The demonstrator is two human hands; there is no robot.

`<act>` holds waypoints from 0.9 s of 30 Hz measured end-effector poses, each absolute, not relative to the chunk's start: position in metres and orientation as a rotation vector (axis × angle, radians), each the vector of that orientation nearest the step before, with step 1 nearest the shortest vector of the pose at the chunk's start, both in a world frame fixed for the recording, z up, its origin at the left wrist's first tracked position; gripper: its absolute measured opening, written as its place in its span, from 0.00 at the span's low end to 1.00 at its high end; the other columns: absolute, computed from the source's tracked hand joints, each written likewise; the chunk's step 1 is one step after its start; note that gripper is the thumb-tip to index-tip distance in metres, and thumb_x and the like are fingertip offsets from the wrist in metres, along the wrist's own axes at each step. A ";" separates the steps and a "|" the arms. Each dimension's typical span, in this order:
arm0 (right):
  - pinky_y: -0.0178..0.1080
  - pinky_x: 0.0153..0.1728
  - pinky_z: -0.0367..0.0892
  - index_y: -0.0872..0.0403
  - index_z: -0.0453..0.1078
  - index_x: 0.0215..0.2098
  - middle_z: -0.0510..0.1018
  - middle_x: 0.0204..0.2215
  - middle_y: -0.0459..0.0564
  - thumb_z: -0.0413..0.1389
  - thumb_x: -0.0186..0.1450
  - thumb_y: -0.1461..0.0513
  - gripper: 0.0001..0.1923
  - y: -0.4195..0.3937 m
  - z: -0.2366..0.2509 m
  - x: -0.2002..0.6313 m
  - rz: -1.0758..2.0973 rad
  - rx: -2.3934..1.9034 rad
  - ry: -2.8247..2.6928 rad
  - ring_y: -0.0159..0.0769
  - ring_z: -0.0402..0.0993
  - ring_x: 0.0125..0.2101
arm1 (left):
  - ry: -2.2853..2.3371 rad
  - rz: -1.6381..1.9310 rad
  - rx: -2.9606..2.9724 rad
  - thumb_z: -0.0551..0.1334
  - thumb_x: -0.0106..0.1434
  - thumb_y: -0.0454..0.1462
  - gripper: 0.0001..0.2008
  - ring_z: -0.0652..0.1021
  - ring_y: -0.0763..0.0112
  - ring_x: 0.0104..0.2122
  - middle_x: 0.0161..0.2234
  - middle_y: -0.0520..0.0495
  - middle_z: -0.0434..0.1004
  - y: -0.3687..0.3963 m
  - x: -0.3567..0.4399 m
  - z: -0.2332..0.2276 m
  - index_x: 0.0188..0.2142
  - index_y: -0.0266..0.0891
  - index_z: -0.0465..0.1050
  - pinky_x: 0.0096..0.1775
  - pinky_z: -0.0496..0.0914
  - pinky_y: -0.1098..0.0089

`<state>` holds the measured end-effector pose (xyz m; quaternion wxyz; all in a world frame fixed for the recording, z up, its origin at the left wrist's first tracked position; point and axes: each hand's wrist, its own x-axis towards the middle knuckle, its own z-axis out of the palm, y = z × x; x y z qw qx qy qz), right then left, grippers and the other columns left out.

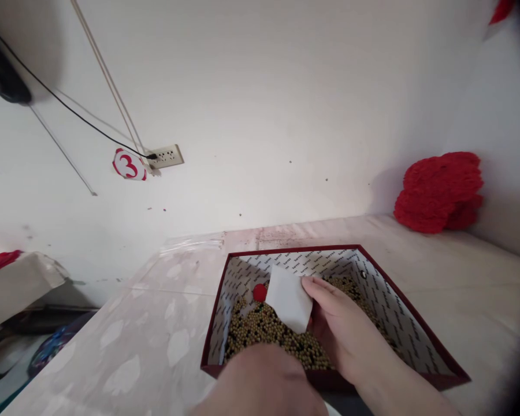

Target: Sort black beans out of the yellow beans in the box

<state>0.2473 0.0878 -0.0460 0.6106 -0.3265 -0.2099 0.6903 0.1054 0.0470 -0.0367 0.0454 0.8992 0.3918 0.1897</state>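
A box (294,250) with dark red edges and a printed white lining stands on the table, holding many small gold-brown and dark beads (268,329). My right hand (335,318) reaches over its right part, thumb and fingers closed on a flat white piece (290,297) that looks like paper or card. Behind the white piece, a red round thing (260,293) lies among the beads. My left hand (264,381) is at the near edge of the box, smeared by motion, with its fingers hidden.
A light patterned cloth (156,335) covers the table. Red fluffy material (439,193) is heaped in the back right corner. On the wall is a socket strip (167,156) with a black cable (82,118), beside a label (129,164) reading 3. Another surface (21,289) stands left.
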 end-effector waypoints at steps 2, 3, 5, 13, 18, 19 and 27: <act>0.35 0.26 0.60 0.50 0.70 0.27 0.76 0.26 0.41 0.62 0.55 0.58 0.06 0.089 -0.045 0.248 1.540 -0.768 -0.444 0.32 0.69 0.27 | 1.253 0.468 2.805 0.59 0.57 0.34 0.09 0.74 0.71 0.24 0.22 0.54 0.75 0.062 0.098 -0.020 0.22 0.46 0.73 0.27 0.64 0.71; 0.35 0.26 0.60 0.50 0.70 0.27 0.77 0.26 0.41 0.62 0.55 0.58 0.06 0.090 -0.045 0.249 1.516 -0.773 -0.431 0.33 0.70 0.28 | 1.392 0.431 2.761 0.59 0.58 0.34 0.07 0.75 0.69 0.28 0.25 0.53 0.76 0.070 0.094 -0.015 0.25 0.45 0.73 0.31 0.66 0.71; 0.35 0.25 0.59 0.50 0.70 0.29 0.77 0.27 0.42 0.61 0.55 0.57 0.06 0.091 -0.045 0.249 1.473 -0.785 -0.404 0.33 0.70 0.29 | 1.656 0.266 2.685 0.58 0.59 0.35 0.06 0.76 0.65 0.33 0.31 0.49 0.77 0.087 0.086 -0.016 0.33 0.43 0.74 0.35 0.67 0.67; 0.35 0.25 0.60 0.50 0.70 0.30 0.76 0.26 0.42 0.61 0.55 0.58 0.07 0.091 -0.046 0.245 1.450 -0.791 -0.367 0.35 0.71 0.32 | 1.622 -0.185 2.667 0.62 0.54 0.39 0.05 0.77 0.60 0.32 0.30 0.48 0.78 0.099 0.084 -0.032 0.29 0.42 0.74 0.34 0.68 0.66; 0.36 0.29 0.63 0.49 0.69 0.30 0.77 0.26 0.42 0.60 0.55 0.58 0.06 0.090 -0.046 0.246 1.466 -0.769 -0.355 0.36 0.71 0.33 | 1.557 -0.467 2.620 0.65 0.51 0.43 0.11 0.78 0.54 0.32 0.31 0.43 0.80 0.099 0.095 -0.022 0.33 0.42 0.78 0.33 0.70 0.61; 0.36 0.29 0.63 0.49 0.69 0.30 0.77 0.26 0.42 0.60 0.55 0.58 0.06 0.090 -0.045 0.246 1.468 -0.763 -0.356 0.37 0.71 0.33 | 1.531 -0.534 2.605 0.66 0.49 0.43 0.12 0.79 0.53 0.32 0.31 0.42 0.80 0.101 0.097 -0.021 0.34 0.42 0.78 0.33 0.71 0.61; 0.36 0.27 0.63 0.48 0.69 0.32 0.77 0.25 0.42 0.60 0.55 0.58 0.07 0.091 -0.045 0.247 1.473 -0.762 -0.351 0.38 0.72 0.32 | 1.412 -0.813 2.559 0.65 0.46 0.32 0.13 0.79 0.48 0.33 0.31 0.36 0.81 0.106 0.108 -0.025 0.34 0.39 0.80 0.33 0.71 0.58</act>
